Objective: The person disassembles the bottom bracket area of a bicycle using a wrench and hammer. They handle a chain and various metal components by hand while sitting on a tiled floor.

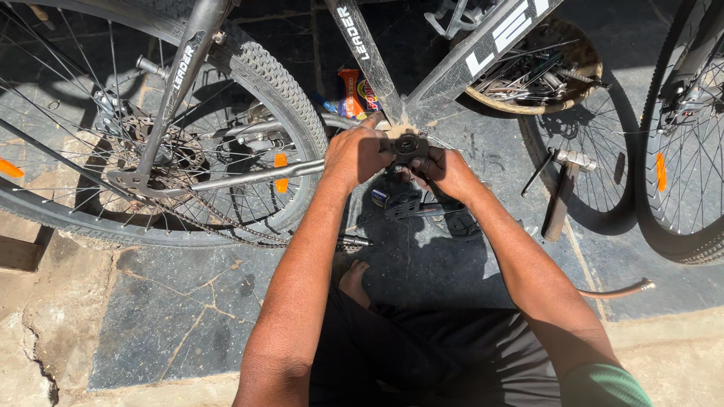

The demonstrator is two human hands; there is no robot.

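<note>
My left hand (360, 154) grips the bike frame (452, 64) mid-frame; my right hand (445, 169) pinches the black round part (408, 143) there. Pedal (402, 203) just below.

The bicycle frame (483, 56) is smooth grey metal with a dull sheen. The rear tyre (283, 79) is matt, knobbly black rubber; the chain (226, 226) looks like dry, rusty metal. The floor (181, 309) is rough, cracked dark stone. The hammer (562, 192) seems wood-handled.

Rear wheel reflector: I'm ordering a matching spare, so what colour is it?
Orange: the reflector clipped among the rear wheel spokes, clearest in the head view.
</note>
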